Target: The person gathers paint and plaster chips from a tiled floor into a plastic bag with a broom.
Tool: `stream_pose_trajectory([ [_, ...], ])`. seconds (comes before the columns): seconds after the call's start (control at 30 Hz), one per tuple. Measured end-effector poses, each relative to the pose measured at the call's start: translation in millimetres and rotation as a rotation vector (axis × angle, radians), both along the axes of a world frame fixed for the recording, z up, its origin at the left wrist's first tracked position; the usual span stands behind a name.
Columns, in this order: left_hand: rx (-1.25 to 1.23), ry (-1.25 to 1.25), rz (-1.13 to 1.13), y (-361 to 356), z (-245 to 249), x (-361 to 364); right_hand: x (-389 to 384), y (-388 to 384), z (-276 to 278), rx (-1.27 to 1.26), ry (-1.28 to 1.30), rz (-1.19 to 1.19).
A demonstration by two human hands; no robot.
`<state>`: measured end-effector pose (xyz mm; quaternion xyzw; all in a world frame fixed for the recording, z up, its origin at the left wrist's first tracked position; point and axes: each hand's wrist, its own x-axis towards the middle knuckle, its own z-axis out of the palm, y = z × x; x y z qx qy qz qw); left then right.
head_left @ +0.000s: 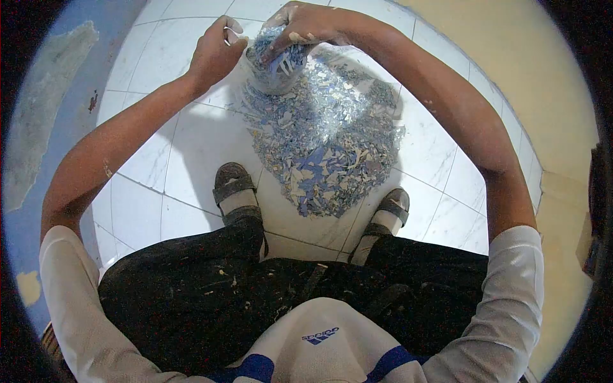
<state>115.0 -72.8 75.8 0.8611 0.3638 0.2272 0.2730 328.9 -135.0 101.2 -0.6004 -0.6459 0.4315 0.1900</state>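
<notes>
Because the right hand [313, 25] arches over the mouth of the clear tub [281, 82] with its fingers pointing down among the flakes inside, we take it to be either loading them or pressing them down; its grip is partly hidden, so we cannot tell whether it pinches anything. The left hand [216, 60] is curled at the tub's left side, thumb tip near the rim, perhaps to steady it, though we cannot tell if it touches. So the 2 hands sit apart, with the tub between them, at the far end of the pile [332, 169] of blue, grey and cream chips, where a refill would be within easy reach. We see the pile spread towards the body, its near end between 2 sandals [234, 185], planted wide, we judge, for balance and to spare the chips. The trousers [191, 287] bear pale specks. Around all this runs the white tiled floor [143, 153], bordered by a blue surface [70, 121] on the left and a cream surface [530, 76] on the right.
</notes>
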Motion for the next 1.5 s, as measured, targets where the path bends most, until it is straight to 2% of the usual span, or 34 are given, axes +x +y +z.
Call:
stream_pose_trajectory([
  [0.03, -0.024, -0.02, -0.005, 1.1, -2.0, 0.2, 1.0, 8.1, -10.3, 0.021, -0.038, 0.011],
  [0.13, -0.055, -0.047, -0.012, 3.7, -6.7, 2.2, 1.0, 7.2, 14.4, 0.128, -0.265, 0.103],
  [0.23, -0.045, -0.018, -0.006, 0.4, -1.0, 6.8, 10.1, 37.8, -30.8, 0.28, -0.502, 0.176],
  [0.33, -0.09, -0.019, -0.006, -1.7, 1.6, 8.9, 11.6, 37.9, -39.5, 0.432, -0.505, 0.215],
  [0.43, -0.051, -0.032, -0.015, -1.6, -0.7, 10.3, -3.6, 26.7, -22.4, 0.199, -0.396, 0.024],
  [0.53, -0.037, -0.049, -0.017, 1.5, -7.4, 10.5, -10.3, 41.3, -49.0, 0.475, -0.633, 0.145],
  [0.63, -0.074, -0.075, -0.022, 3.5, -9.4, 11.3, -6.5, 43.0, -65.7, 0.686, -0.639, 0.182],
  [0.73, -0.083, -0.101, -0.042, 7.1, -14.0, 11.0, 1.8, 50.2, -72.3, 0.887, -0.701, 0.388],
  [0.83, -0.095, -0.08, -0.024, 6.9, -11.2, 12.0, -9.1, 40.5, -64.1, 0.619, -0.626, 0.13],
  [0.93, -0.098, -0.069, 0.004, 3.7, -8.4, 14.3, -17.7, 29.7, -39.8, 0.46, -0.652, 0.108],
  [1.03, -0.145, -0.056, 0.018, 0.9, -2.5, 15.4, -9.6, 27.4, -32.9, 0.382, -0.509, 0.095],
  [1.13, -0.206, -0.058, 0.011, 0.5, 0.4, 14.4, -9.5, 24.4, -25.7, 0.412, -0.529, 0.145],
  [1.23, -0.17, -0.076, 0.006, 0.3, -4.6, 12.7, -2.9, 17.6, -22.6, 0.604, -0.523, 0.274],
  [1.4, -0.168, -0.032, 0.002, 5.6, -5.7, 11.0, -7.3, 24.7, -21.1, 0.414, -0.663, 0.259],
  [1.5, -0.129, -0.106, -0.108, 12.7, -14.7, 7.8, -10.5, 15.8, -7.6, 0.383, -0.717, 0.237],
])
